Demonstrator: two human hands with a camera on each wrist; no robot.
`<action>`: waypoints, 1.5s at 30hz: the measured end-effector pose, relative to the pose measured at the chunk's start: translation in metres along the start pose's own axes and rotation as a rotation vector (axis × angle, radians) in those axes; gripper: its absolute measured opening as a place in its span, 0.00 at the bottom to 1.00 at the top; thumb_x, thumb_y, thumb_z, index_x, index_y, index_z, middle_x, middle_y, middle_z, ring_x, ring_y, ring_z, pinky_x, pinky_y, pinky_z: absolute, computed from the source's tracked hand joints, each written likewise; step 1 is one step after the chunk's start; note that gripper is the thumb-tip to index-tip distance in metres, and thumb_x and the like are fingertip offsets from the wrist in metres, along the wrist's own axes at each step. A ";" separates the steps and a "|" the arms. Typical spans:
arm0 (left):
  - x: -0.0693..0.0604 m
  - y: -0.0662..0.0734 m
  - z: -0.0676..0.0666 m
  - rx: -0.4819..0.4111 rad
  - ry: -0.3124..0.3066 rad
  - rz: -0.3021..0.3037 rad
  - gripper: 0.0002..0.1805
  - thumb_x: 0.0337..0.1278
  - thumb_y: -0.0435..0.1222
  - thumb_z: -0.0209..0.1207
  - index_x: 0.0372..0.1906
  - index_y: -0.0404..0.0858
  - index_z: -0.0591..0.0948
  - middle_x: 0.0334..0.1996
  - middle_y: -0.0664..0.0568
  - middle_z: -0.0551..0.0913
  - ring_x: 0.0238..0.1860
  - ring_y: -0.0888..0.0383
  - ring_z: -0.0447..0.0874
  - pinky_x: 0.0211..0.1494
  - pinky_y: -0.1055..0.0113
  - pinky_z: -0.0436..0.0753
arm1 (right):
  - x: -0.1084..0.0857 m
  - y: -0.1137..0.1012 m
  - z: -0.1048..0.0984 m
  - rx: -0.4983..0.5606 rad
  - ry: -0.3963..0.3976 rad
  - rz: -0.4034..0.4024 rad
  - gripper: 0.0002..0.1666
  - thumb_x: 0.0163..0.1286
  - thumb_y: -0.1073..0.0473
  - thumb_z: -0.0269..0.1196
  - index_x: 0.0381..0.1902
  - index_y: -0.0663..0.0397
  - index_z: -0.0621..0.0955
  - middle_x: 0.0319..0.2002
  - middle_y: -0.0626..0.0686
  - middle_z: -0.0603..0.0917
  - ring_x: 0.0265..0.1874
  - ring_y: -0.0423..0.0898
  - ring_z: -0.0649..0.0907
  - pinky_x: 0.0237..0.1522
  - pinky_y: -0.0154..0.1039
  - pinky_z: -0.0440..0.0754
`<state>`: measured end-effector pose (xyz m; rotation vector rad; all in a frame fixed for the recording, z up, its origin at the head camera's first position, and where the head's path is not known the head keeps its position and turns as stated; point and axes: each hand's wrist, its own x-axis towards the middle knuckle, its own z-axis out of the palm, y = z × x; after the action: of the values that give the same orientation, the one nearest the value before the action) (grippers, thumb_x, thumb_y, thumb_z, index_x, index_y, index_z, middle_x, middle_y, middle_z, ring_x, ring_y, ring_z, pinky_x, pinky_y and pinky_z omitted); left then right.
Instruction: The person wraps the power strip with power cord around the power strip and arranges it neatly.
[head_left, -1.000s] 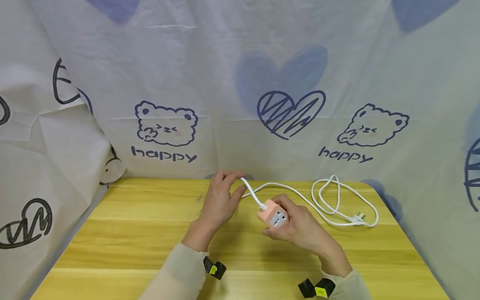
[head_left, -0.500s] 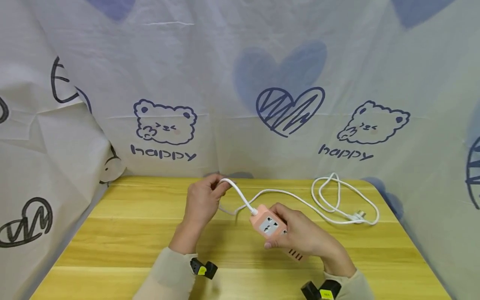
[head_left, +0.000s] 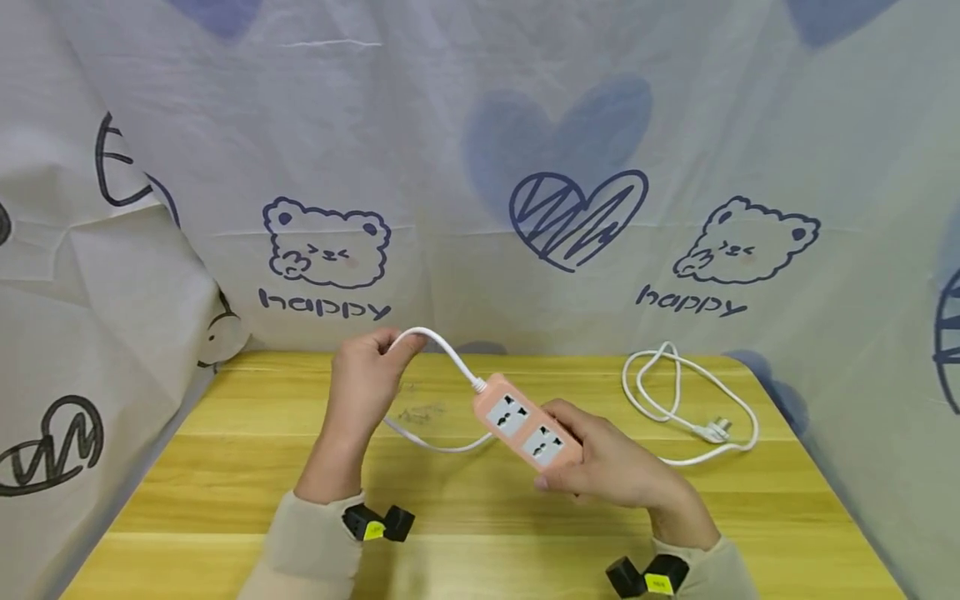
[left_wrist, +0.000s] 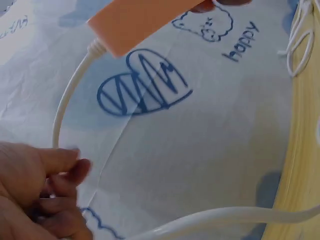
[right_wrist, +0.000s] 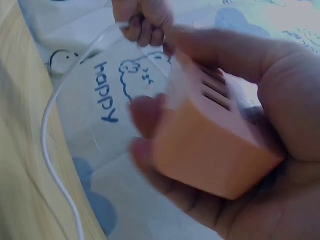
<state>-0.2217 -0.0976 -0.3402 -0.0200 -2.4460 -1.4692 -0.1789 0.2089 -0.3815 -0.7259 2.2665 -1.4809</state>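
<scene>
One table (head_left: pixel 187 471) was underneath; pwr strip (head_left: pixel 528 426) was held up over it. R hand (head_left: pixel 618 462) had fingers curled round the strip's near end; L hand (head_left: pixel 363 375) pinched the cord (head_left: pixel 448 348) nr its other end, thumb to fingers. Prob. only part done: strip + adjoining cord were up, rest lay loosely looped, w/ plug (head_left: pixel 717 430) on table.

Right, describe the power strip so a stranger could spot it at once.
Start at the yellow wooden table. Above its middle, the right hand grips one end of the power strip. It is the peach-coloured bar with two pale socket panels, unlike the thin white cord leaving its other end.
</scene>
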 end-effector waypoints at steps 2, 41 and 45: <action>0.000 -0.003 -0.005 -0.009 -0.075 -0.007 0.16 0.79 0.48 0.58 0.46 0.41 0.89 0.22 0.51 0.72 0.21 0.55 0.64 0.24 0.66 0.64 | 0.000 -0.002 0.002 0.023 0.063 -0.020 0.35 0.65 0.59 0.77 0.67 0.50 0.73 0.37 0.60 0.80 0.24 0.44 0.80 0.20 0.40 0.82; -0.032 -0.020 0.042 0.086 -0.623 0.414 0.16 0.81 0.32 0.53 0.61 0.46 0.85 0.47 0.57 0.90 0.45 0.61 0.85 0.53 0.62 0.84 | -0.002 -0.028 0.040 -0.270 0.548 -0.352 0.36 0.57 0.61 0.83 0.61 0.51 0.81 0.43 0.52 0.91 0.35 0.43 0.89 0.35 0.40 0.88; -0.040 -0.010 0.038 0.179 -0.633 0.408 0.17 0.84 0.35 0.51 0.65 0.44 0.84 0.40 0.57 0.89 0.29 0.64 0.76 0.39 0.66 0.79 | 0.004 -0.022 0.035 -0.410 0.774 -0.343 0.37 0.55 0.62 0.83 0.61 0.55 0.80 0.46 0.57 0.91 0.38 0.50 0.91 0.35 0.47 0.90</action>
<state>-0.1938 -0.0639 -0.3761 -1.0216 -2.7910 -1.1731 -0.1580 0.1732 -0.3753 -0.7686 3.2328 -1.6653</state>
